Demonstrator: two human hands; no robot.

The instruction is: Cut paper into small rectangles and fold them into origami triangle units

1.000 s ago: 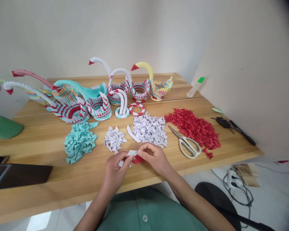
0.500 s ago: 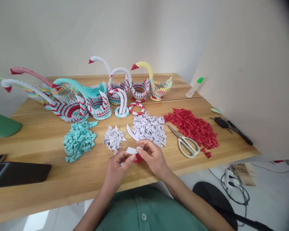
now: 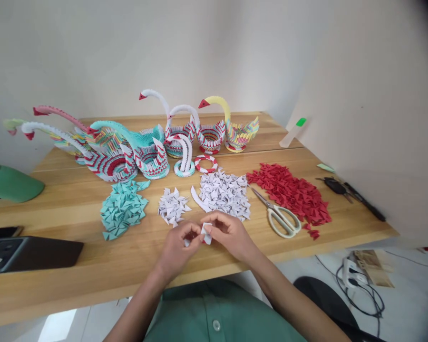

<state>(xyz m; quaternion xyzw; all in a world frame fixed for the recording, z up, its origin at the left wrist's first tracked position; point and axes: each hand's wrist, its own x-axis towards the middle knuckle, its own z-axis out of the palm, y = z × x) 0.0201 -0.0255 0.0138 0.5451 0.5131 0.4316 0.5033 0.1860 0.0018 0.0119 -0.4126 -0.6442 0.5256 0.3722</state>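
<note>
A small white folded paper piece is pinched between the fingertips of my left hand and my right hand. Both hands are closed, close together over the table's front part. A bit of red shows under the white piece, mostly hidden by the fingers. Just beyond my hands lie a large pile of white folded paper triangles, a smaller white pile and a curved white strip of joined pieces. Another white bit shows by my left fingers.
Teal triangles lie left, red triangles right, beside scissors. Several paper swans stand behind with a red-and-white ring. A dark box-shaped object and a green bottle are at left; keys at right.
The white piece, earlier stretched flat between my hands, now stands upright and looks folded smaller. My fingers have come closer together. The whole view has shifted slightly.
</note>
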